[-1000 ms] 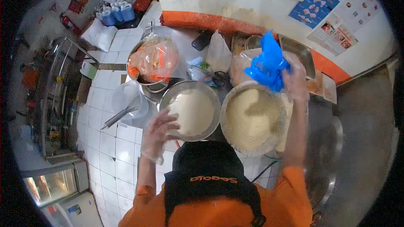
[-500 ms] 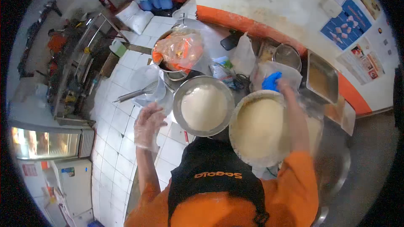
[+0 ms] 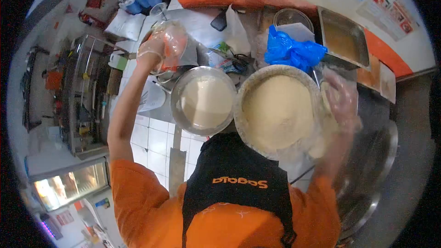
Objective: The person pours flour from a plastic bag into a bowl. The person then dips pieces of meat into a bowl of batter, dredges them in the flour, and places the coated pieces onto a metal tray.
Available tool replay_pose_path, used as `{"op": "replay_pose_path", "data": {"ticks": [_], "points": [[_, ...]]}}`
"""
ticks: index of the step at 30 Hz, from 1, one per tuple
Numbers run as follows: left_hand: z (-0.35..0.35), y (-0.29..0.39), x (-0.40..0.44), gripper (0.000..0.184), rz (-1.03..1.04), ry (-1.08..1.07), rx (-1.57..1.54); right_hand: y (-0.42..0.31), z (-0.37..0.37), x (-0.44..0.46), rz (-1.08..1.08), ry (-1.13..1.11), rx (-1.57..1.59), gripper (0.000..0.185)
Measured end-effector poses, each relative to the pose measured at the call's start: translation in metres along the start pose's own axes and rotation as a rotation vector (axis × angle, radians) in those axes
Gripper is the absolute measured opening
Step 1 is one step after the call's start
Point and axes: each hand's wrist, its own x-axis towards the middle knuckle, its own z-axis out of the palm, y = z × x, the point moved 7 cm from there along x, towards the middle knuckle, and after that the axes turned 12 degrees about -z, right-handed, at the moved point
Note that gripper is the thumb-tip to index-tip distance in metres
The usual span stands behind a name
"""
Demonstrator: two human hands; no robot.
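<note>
My left hand, in a clear plastic glove, reaches to the pot with a clear and orange plastic bag in it. Its fingers are hidden against the bag. My right hand, also gloved and blurred by motion, is beside the right rim of a large basin of pale yellow flour-like powder. Its fingers look apart, with nothing visible in them. Left of the basin stands a metal bowl of creamy batter. A crumpled blue plastic bag lies behind the basin.
Behind the bowls are a dark phone, a white bag and a round sieve. A rectangular metal tray stands at the back right. Left of the bowl is a translucent container.
My left hand has moved forward to the pot. My right hand has left the blue bag and moved back right; the bag now lies spread wider. The view has shifted.
</note>
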Motion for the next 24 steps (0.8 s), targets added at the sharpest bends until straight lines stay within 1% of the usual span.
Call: {"op": "replay_pose_path", "data": {"ticks": [1, 2, 3, 4, 5, 6, 7, 8, 9, 10, 11, 12, 13, 14, 15, 16, 18, 19, 20, 21, 22, 23, 24], "points": [[-0.008, 0.044, -0.024, 0.030, 0.115, 0.072, 0.443, 0.007, 0.001, -0.024, 0.114, 0.016, -0.004, 0.034], [-0.007, 0.070, -0.040, 0.031, 0.226, 0.147, 0.881, 0.012, 0.001, -0.047, 0.225, 0.025, -0.005, 0.032], [0.002, 0.049, -0.018, 0.033, 0.077, 0.062, 0.914, 0.008, 0.001, -0.064, 0.229, 0.025, -0.004, 0.032], [0.003, 0.042, -0.016, 0.033, 0.074, 0.060, 0.917, 0.008, 0.004, -0.081, 0.295, -0.020, -0.066, 0.031], [0.005, 0.040, -0.020, 0.035, 0.159, 0.073, 0.890, 0.005, 0.008, -0.097, 0.358, -0.070, -0.125, 0.030], [0.004, 0.039, -0.024, 0.036, 0.243, 0.090, 0.860, -0.001, 0.014, -0.105, 0.355, -0.075, -0.120, 0.030], [0.001, 0.045, -0.029, 0.036, 0.235, 0.089, 0.862, 0.000, 0.019, -0.118, 0.479, -0.074, -0.069, 0.029], [0.004, 0.053, -0.030, 0.033, 0.214, 0.056, 0.946, 0.001, 0.024, -0.132, 0.606, -0.072, -0.020, 0.028], [0.005, 0.068, -0.033, 0.032, 0.194, 0.023, 1.028, -0.001, 0.029, -0.140, 0.603, -0.075, -0.020, 0.028], [0.000, 0.088, -0.045, 0.032, 0.188, 0.024, 1.025, 0.001, 0.032, -0.148, 0.583, -0.038, 0.016, 0.028], [-0.011, 0.106, -0.060, 0.027, 0.074, 0.044, 1.003, 0.003, 0.035, -0.156, 0.562, 0.001, 0.052, 0.027], [-0.022, 0.109, -0.068, 0.023, -0.039, 0.068, 0.978, 0.005, 0.040, -0.165, 0.554, 0.000, 0.050, 0.027], [-0.023, 0.100, -0.064, 0.023, -0.045, 0.075, 0.974, 0.005, 0.045, -0.170, 0.505, 0.062, 0.133, 0.027], [-0.019, 0.091, -0.056, 0.023, 0.010, 0.073, 0.983, 0.004, 0.048, -0.174, 0.455, 0.125, 0.217, 0.027], [-0.018, 0.084, -0.052, 0.022, 0.063, 0.072, 0.991, -0.005, 0.049, -0.170, 0.443, 0.124, 0.218, 0.027], [-0.025, 0.079, -0.051, 0.022, 0.052, 0.084, 0.986, -0.017, 0.047, -0.162, 0.430, 0.118, 0.161, 0.027], [-0.038, 0.077, -0.052, 0.023, 0.114, 0.082, 0.866, -0.030, 0.046, -0.150, 0.397, 0.113, 0.107, 0.028], [-0.045, 0.076, -0.052, 0.023, 0.109, 0.095, 0.866, -0.028, 0.047, -0.152, 0.492, 0.137, 0.127, 0.027], [-0.060, 0.076, -0.054, 0.024, 0.078, 0.209, 0.712, -0.027, 0.049, -0.155, 0.593, 0.160, 0.148, 0.027], [-0.073, 0.076, -0.059, 0.026, 0.050, 0.317, 0.557, -0.033, 0.048, -0.148, 0.588, 0.164, 0.151, 0.027], [-0.084, 0.083, -0.071, 0.026, 0.049, 0.319, 0.556, -0.050, 0.045, -0.132, 0.459, 0.130, 0.097, 0.027], [-0.103, 0.095, -0.088, 0.030, -0.036, 0.292, 0.508, -0.065, 0.044, -0.117, 0.329, 0.097, 0.044, 0.026], [-0.115, 0.104, -0.104, 0.034, -0.121, 0.266, 0.457, -0.070, 0.046, -0.108, 0.324, 0.098, 0.042, 0.026]]}}
